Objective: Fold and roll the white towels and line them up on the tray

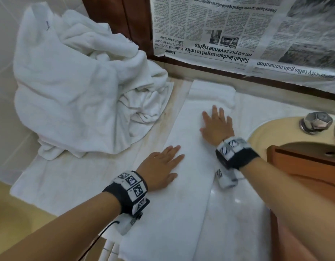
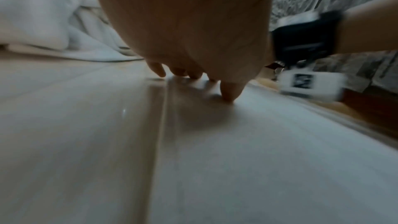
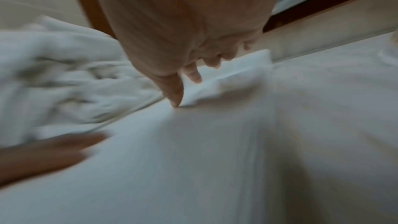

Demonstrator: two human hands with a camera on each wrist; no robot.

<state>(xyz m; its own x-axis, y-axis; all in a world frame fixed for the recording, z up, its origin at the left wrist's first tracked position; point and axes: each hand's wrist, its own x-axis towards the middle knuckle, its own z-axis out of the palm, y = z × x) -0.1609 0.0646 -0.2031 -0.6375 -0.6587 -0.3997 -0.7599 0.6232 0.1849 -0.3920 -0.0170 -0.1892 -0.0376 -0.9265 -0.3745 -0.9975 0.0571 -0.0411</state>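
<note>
**Both palms flat on the folded towel strip**

Your left hand (image 1: 161, 166) lies flat on the near part of the folded towel (image 1: 181, 194), fingers straight and together, holding nothing. Your right hand (image 1: 216, 127) presses the same towel farther along, fingers spread and straight, also holding nothing; the right wrist view shows its fingertips (image 3: 175, 98) dimpling the cloth.

The towel is a long narrow strip on the table (image 1: 174, 102). Its long axis runs from the near table edge away from you toward the back wall, leaning slightly right. Its far end is doubled into a thicker fold just short of the dark wooden ledge under the newspaper (image 1: 238, 34).

Along the strip's left edge a band of bare table shows, and beyond that sits the heap of unfolded towels (image 1: 78, 81), near your left hand but apart from it. On the right, another flat white cloth (image 1: 257, 110) lies under and beside the strip, reaching the curved rim of the sink (image 1: 260, 130). The tap (image 1: 316, 121) stands at the sink's far side. The wooden tray (image 1: 304, 166) sits over the sink, close beside your right forearm.
</note>
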